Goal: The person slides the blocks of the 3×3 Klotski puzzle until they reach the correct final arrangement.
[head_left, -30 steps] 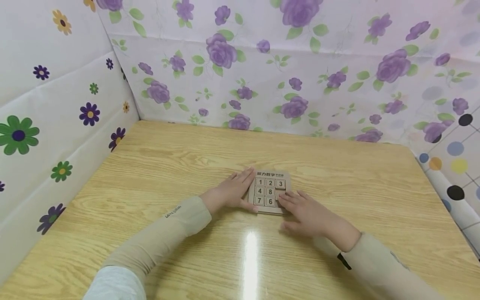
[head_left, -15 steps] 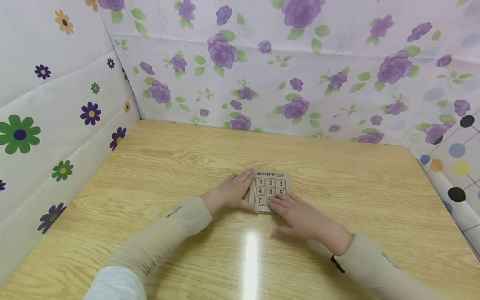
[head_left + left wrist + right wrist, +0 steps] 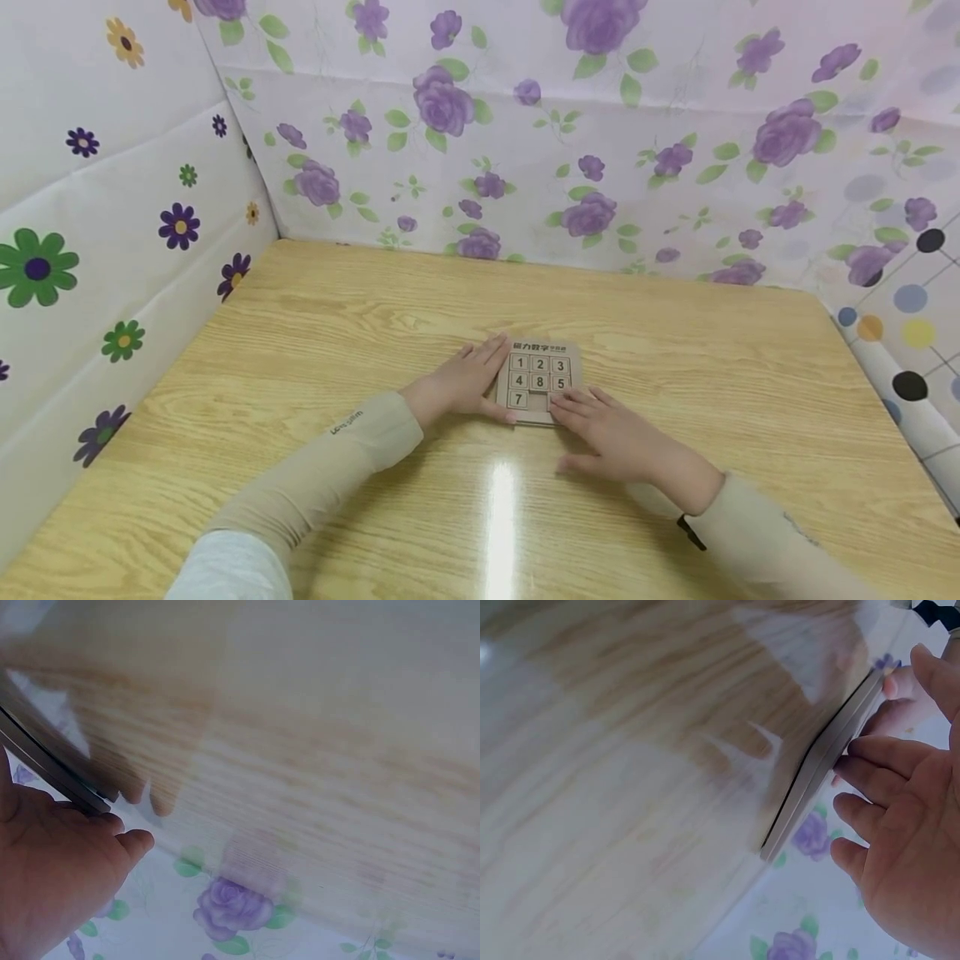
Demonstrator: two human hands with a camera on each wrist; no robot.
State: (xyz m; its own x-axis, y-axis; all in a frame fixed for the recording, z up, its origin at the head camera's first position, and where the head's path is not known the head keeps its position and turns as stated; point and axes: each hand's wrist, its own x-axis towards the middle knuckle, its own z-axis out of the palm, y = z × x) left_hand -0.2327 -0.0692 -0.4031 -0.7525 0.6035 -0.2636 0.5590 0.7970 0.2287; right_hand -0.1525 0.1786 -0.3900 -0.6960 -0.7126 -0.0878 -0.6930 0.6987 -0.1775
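Note:
A number sliding puzzle (image 3: 575, 367) with square tiles lies flat on the wooden table (image 3: 375, 333). Its visible tiles read 1, 2, 3, then 4, 8, 5, then 7, with a gap at bottom middle. My left hand (image 3: 465, 383) holds the puzzle's left side, thumb at the near corner and fingers along the edge toward the far corner. Extended fingertips of my right hand (image 3: 618, 433) rest on the bottom-right tile and hide its number. Both wrist views show the puzzle only edge-on, its tiles out of sight.
Behind the table hangs a white cloth with purple roses (image 3: 442, 100). Another flowered cloth (image 3: 75, 200) stands along the left, and a dotted one (image 3: 911, 333) along the right. A light reflection (image 3: 501, 525) lies on the near tabletop.
Tile 5 came up into the middle-right place. My right fingers then moved left onto tile 6 and slid it right, leaving the gap at bottom middle. My left hand stayed put.

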